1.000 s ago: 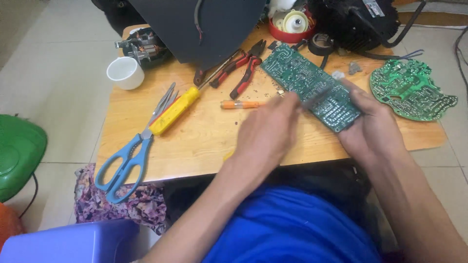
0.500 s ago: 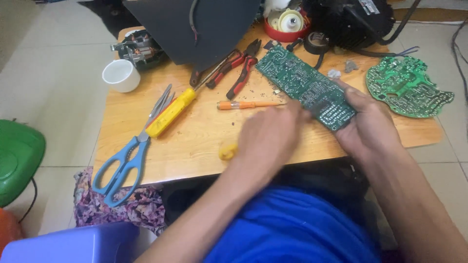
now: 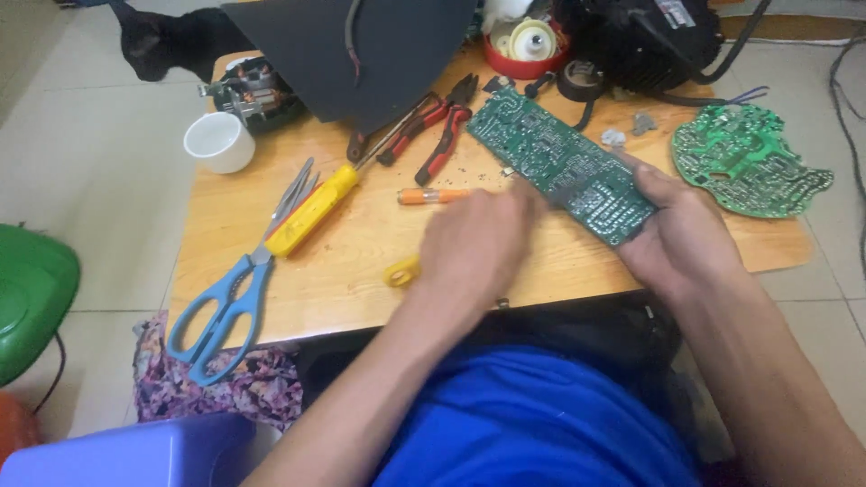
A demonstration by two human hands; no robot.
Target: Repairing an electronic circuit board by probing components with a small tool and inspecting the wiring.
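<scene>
Nearest the camera, the left hand (image 3: 478, 248) lies blurred on the wooden bench (image 3: 361, 271), fingers curled over a small yellow piece (image 3: 402, 271) that pokes out at its left edge; whether they grip it I cannot tell. The right hand (image 3: 681, 230) holds the near end of a long green board (image 3: 564, 162), fingers closed under its edge, the board slanting away up-left over the bench. Left of the hands, blue scissors (image 3: 225, 307) overhang the bench's front edge, with a yellow screwdriver (image 3: 316, 209) just beyond. An orange tool (image 3: 433, 195) lies just past the left hand. Farther back sit red pliers (image 3: 446, 135), a white cup (image 3: 219, 142) and a round green board (image 3: 744, 160) at the right.
</scene>
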